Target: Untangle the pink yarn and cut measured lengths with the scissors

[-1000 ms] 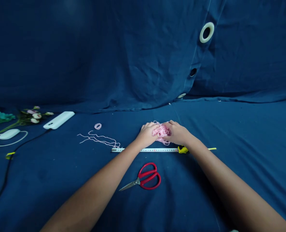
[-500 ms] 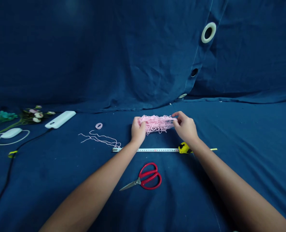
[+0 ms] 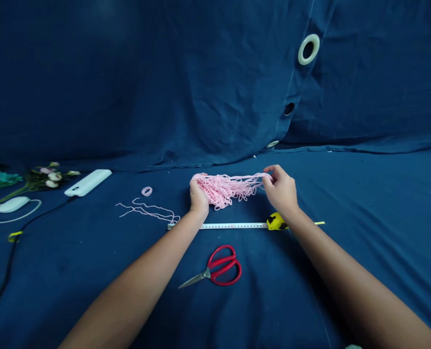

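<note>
A loose bundle of pink yarn (image 3: pixel 225 188) is stretched between both hands above the blue cloth. My left hand (image 3: pixel 198 198) is closed round its left end. My right hand (image 3: pixel 281 190) pinches the strands at the right end. Just below them a tape measure (image 3: pixel 237 225) lies extended, with its yellow case (image 3: pixel 275 222) beside my right wrist. Red-handled scissors (image 3: pixel 218 268) lie nearer to me, between my forearms.
Loose pink yarn strands (image 3: pixel 148 211) and a small pink yarn ring (image 3: pixel 147 191) lie left of the hands. Farther left are a white power bank (image 3: pixel 87 182), artificial flowers (image 3: pixel 37 177), a white cable (image 3: pixel 13 208) and a black cord (image 3: pixel 4 276). A blue curtain with grommets (image 3: pixel 308 49) hangs behind.
The hands lifted the pink yarn off the cloth and drew apart, stretching the bundle out sideways; the left hand moved left, the right hand slightly right.
</note>
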`<state>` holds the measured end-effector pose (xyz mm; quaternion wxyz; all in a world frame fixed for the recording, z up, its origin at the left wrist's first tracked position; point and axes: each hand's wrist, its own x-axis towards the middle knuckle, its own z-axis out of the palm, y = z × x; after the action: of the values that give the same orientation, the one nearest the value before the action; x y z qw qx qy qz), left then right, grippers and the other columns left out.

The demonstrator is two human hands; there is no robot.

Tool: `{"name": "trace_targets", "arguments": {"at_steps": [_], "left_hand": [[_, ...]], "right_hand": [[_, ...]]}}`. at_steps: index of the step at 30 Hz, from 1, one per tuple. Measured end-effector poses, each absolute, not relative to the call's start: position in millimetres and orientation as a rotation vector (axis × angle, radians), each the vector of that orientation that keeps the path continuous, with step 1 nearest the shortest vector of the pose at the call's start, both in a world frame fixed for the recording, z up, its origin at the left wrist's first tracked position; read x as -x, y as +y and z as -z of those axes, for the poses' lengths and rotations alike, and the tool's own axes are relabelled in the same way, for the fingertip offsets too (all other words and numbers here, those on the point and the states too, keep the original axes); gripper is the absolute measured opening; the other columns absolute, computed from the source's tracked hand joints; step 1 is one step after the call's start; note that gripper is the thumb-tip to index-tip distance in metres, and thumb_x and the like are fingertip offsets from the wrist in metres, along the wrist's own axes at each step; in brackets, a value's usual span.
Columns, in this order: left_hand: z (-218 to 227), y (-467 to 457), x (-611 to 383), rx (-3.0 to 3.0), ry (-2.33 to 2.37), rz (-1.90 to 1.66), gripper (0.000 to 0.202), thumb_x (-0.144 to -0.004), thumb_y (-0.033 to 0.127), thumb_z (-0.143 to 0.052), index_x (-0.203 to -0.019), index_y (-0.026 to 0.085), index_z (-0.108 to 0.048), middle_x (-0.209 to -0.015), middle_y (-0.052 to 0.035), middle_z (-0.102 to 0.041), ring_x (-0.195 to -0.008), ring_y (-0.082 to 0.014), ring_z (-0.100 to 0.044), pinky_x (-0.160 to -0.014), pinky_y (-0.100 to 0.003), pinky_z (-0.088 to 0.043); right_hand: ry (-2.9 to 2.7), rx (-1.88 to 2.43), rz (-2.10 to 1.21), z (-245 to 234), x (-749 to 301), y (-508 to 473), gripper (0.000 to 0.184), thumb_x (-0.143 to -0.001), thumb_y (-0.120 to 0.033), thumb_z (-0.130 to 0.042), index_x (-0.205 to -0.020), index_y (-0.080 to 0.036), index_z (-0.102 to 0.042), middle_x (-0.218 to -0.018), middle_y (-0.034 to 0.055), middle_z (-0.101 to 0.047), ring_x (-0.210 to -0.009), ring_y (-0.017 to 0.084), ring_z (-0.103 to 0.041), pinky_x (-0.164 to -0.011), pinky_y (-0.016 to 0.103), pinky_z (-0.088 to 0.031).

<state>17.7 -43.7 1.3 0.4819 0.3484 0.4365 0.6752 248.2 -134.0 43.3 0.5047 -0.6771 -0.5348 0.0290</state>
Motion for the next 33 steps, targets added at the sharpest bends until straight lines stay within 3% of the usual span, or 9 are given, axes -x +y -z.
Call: {"name": "trace_targets", "arguments": {"at_steps": [5, 8, 11, 19, 26, 30, 33], "left_hand": [[-2.4, -36.7, -14.6, -0.696, 1.068, -1.675, 0.038, -0.096, 0.039, -0.042, -0.1, 0.019, -0.075, -0.1, -0.0051, -0.079, -0.099, -0.0232, -0.076, -0.091, -0.033, -0.06], [-0.4, -33.7, -13.0, -0.685, 1.072, -1.677, 0.035, -0.095, 0.037, -0.045, -0.098, 0.02, -0.075, -0.098, -0.0042, -0.079, -0.098, -0.0227, -0.076, -0.091, -0.033, -0.06], [1.9, -31.5, -13.0, -0.675, 1.061, -1.668, 0.035, -0.094, 0.036, -0.044, -0.096, 0.019, -0.075, -0.097, -0.004, -0.079, -0.096, -0.0222, -0.076, -0.089, -0.032, -0.06], [-1.1, -34.7, -15.4, -0.695, 1.082, -1.643, 0.042, -0.1, 0.044, -0.04, -0.098, 0.02, -0.074, -0.099, -0.0059, -0.078, -0.097, -0.024, -0.076, -0.098, -0.039, -0.059], [-1.0, -24.5, -7.5, -0.531, 1.093, -1.636, 0.054, -0.105, 0.06, -0.032, -0.099, 0.022, -0.07, -0.112, -0.0086, -0.076, -0.112, -0.0245, -0.073, -0.104, -0.038, -0.057], [-2.6, -20.6, -4.3, -0.617, 1.085, -1.581, 0.033, -0.1, 0.048, -0.045, -0.101, 0.023, -0.067, -0.101, -0.0049, -0.074, -0.099, -0.0214, -0.075, -0.093, -0.035, -0.06], [-8.8, -25.1, -2.2, -0.991, 1.101, -1.399, 0.02, -0.083, 0.033, -0.066, -0.1, 0.022, -0.067, -0.092, -0.0024, -0.073, -0.09, -0.0214, -0.073, -0.085, -0.033, -0.06]], "right_hand": [[-1.089, 1.45, -0.399, -38.2, -254.2, -126.3, 0.017, -0.089, -0.039, -0.063, -0.092, -0.024, -0.07, -0.068, 0.0005, -0.064, -0.058, 0.017, -0.056, -0.055, 0.029, -0.041], [-0.864, 1.254, -0.81, -34.3, -263.7, -118.9, 0.021, -0.079, -0.041, -0.073, -0.083, -0.022, -0.066, -0.06, -0.0038, -0.054, -0.048, 0.012, -0.046, -0.046, 0.026, -0.037], [-0.729, 1.124, -0.978, -28.3, -278.0, -113.5, 0.024, -0.073, -0.04, -0.078, -0.081, -0.02, -0.067, -0.056, -0.0067, -0.047, -0.047, 0.01, -0.044, -0.044, 0.024, -0.037], [-0.787, 1.164, -0.748, 6.5, -302.8, -107.7, 0.036, -0.074, -0.049, -0.084, -0.069, -0.022, -0.06, -0.054, -0.0057, -0.049, -0.048, 0.01, -0.044, -0.043, 0.022, -0.038], [-0.794, 1.054, -0.881, 12.4, -311.7, -104.6, 0.054, -0.072, -0.056, -0.086, -0.06, -0.024, -0.044, -0.051, -0.0074, -0.039, -0.048, 0.011, -0.043, -0.046, 0.025, -0.041], [-0.825, 1.089, -0.848, 13.4, -312.4, -103.8, 0.052, -0.076, -0.057, -0.082, -0.06, -0.025, -0.045, -0.051, -0.0066, -0.041, -0.048, 0.011, -0.044, -0.047, 0.026, -0.042], [-0.95, 1.159, -0.801, 15.5, -308.9, -103.3, 0.05, -0.08, -0.059, -0.078, -0.06, -0.024, -0.047, -0.052, -0.0054, -0.045, -0.048, 0.012, -0.044, -0.048, 0.026, -0.042]]}}
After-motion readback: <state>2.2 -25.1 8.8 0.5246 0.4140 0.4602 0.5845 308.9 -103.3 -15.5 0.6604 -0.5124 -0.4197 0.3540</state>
